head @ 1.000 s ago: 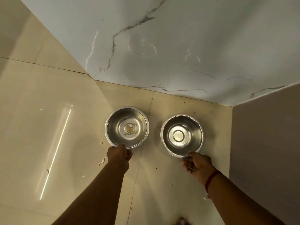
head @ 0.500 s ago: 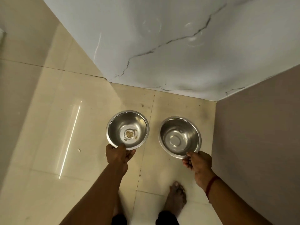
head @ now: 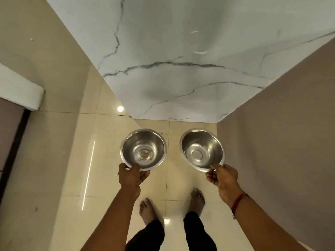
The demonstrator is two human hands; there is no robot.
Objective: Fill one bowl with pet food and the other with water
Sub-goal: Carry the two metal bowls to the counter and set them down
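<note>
Two round steel bowls hang above the floor, each held by its near rim. My left hand (head: 130, 175) grips the left bowl (head: 143, 148), which has a small patch of brownish crumbs at its bottom. My right hand (head: 222, 177) grips the right bowl (head: 202, 148), which has nothing inside and tilts slightly toward me. A red thread circles my right wrist. No pet food container or water source shows in the head view.
A white marble-veined wall (head: 181, 60) stands ahead and a grey-brown wall (head: 281, 133) closes the right side, forming a corner. Glossy cream floor tiles (head: 72, 160) spread left. My bare feet (head: 147, 209) stand below the bowls. A dark door frame (head: 16, 147) is at far left.
Both bowls have been lifted off the floor, one in each hand. The view has risen as I stood up, and my feet and legs have come into sight.
</note>
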